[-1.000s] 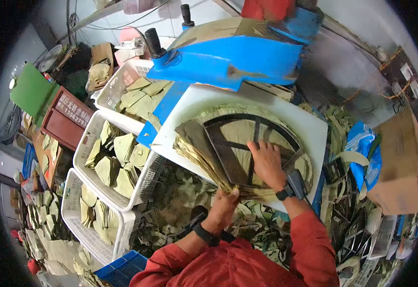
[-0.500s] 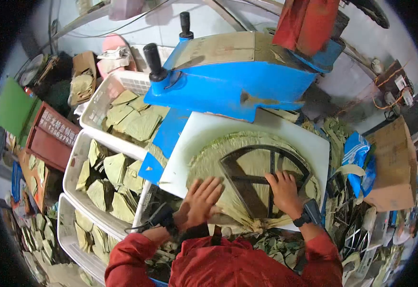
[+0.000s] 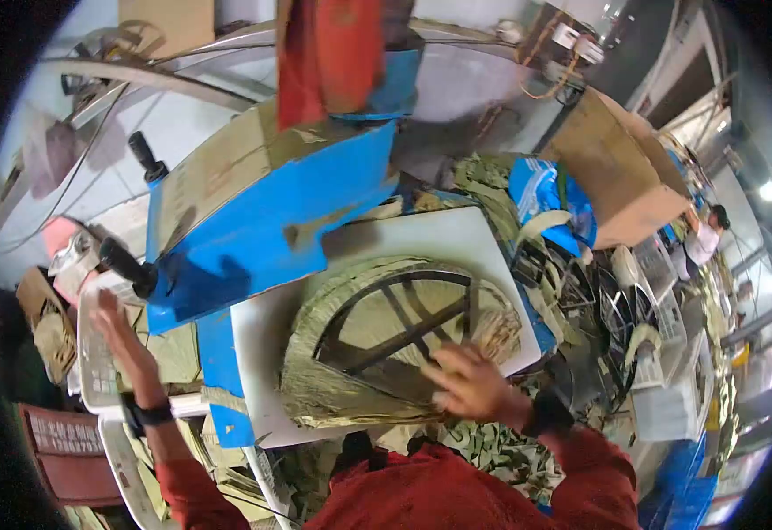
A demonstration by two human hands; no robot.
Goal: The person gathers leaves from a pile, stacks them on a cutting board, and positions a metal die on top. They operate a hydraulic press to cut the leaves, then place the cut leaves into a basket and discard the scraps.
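A: Landmark is the white board [image 3: 258, 353]. What lies on it?

B: A leaf stack [image 3: 315, 402], fan-shaped, dry, ribbed and olive-tan. Its frayed ends reach the board's near edge. On top of it sits a black metal frame [image 3: 384, 369], a half-wheel of thin flat bars with spokes.

A: Hands?

B: The right hand [image 3: 470, 384] is at the board's near right corner. It is palm down with fingers spread flat on the frame's lower rim and the leaves, gripping nothing. The left hand [image 3: 116, 327] is well off the board's left edge, raised, fingers stretched, empty. It is just below the black lever knob [image 3: 125, 261]; whether they touch, I cannot tell.

A: Edges, room?

B: The board's far edge is tucked under the blue press [image 3: 262, 221], painted steel, chipped and smeared. A bare white strip runs along the board's left side. Right of the board is crowded with a blue bag [image 3: 540, 199] and a cardboard box [image 3: 615, 168]. Left of the board is a white lattice basket [image 3: 94, 371]. Leaf scraps [image 3: 492, 446] lie below the near edge.
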